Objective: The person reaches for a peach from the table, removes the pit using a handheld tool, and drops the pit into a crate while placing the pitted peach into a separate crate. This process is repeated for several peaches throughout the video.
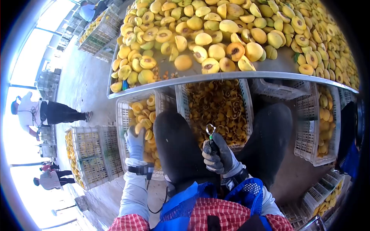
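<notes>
Yellow peach halves (216, 34) cover the metal desk (231, 75) across the upper half of the frame; most are cut, some with the pit cavity facing up. Two hands in grey gloves work below the desk edge, at frame centre.

- Right hand (217, 154): fingers closed around a pitting tool (210, 133), its metal loop pointing up toward the desk. No fruit is on the loop.
- Left hand (135, 143): fingers curled over a peach half (148, 134), held above the left crate (121, 115) at centre left, which is partly filled with halves.
- Centre crate (216, 109), directly under the desk edge between the knees, holds darker scraps, apparently pits and trimmings.
- Further crates stand on the floor: one at the left (88, 154) with fruit, one at the right (322, 123) partly filled.
- Other people stand at far left (42, 113) and lower left (52, 179), well apart from the hands.

Progress, as a judgement: a large stock remains on the desk, and the left crate is well short of full, so most of the work looks undone.
</notes>
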